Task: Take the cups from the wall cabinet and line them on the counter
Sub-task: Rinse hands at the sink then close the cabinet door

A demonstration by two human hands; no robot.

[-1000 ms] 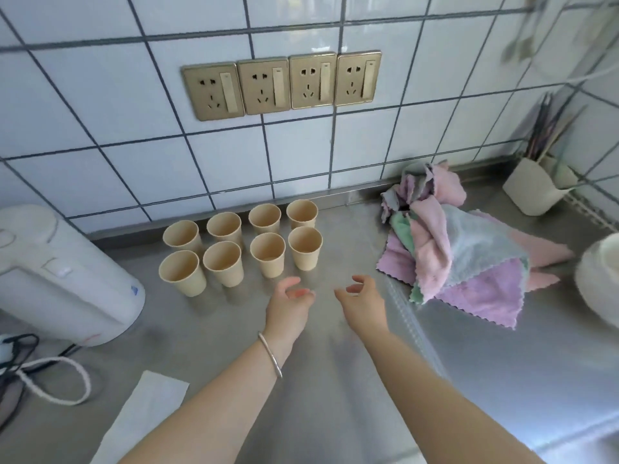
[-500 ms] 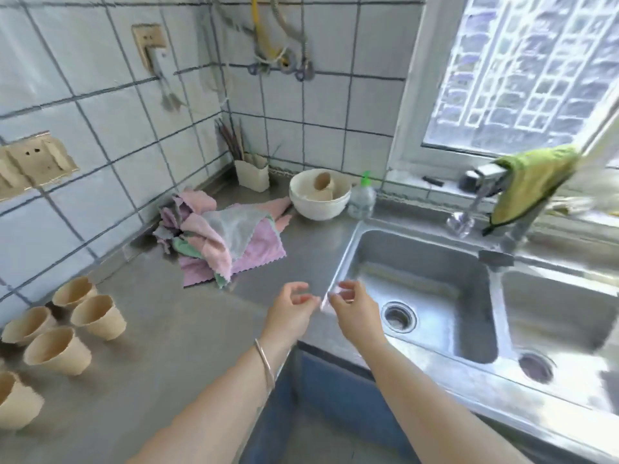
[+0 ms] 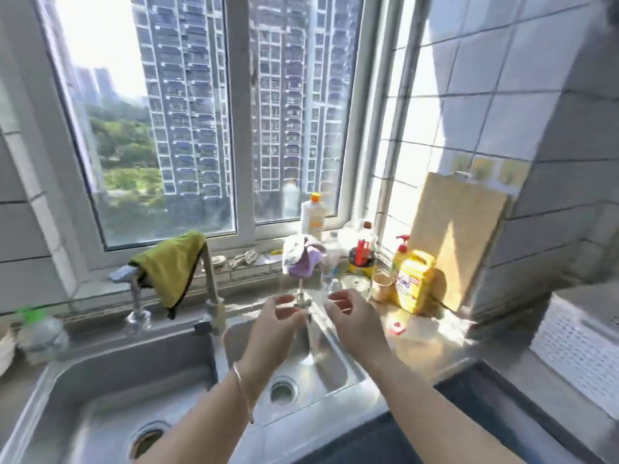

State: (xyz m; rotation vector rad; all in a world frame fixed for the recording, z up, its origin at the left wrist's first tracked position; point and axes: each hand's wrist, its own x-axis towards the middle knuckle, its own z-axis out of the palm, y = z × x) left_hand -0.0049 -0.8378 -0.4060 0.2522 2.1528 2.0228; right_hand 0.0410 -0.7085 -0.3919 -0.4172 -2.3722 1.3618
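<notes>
My left hand (image 3: pixel 276 324) and my right hand (image 3: pixel 356 321) are held out side by side over the right basin of a steel double sink (image 3: pixel 110 380). Both hands hold nothing and their fingers are apart and loosely curled. A thin bracelet circles my left wrist. The beige cups lined on the counter are out of view now. One beige cup (image 3: pixel 382 287) stands among the bottles at the back right of the sink. No wall cabinet is in view.
A tap (image 3: pixel 212 296) with a yellow-green cloth (image 3: pixel 170 266) rises behind the sink. Bottles, a yellow detergent jug (image 3: pixel 413 283) and a wooden cutting board (image 3: pixel 459 229) crowd the right corner under the window. A white perforated basket (image 3: pixel 579 343) stands at far right.
My view has swung right, from the cups by the tiled wall, past the cloths, to the sink and window. Both hands stay empty and side by side in front of me.
</notes>
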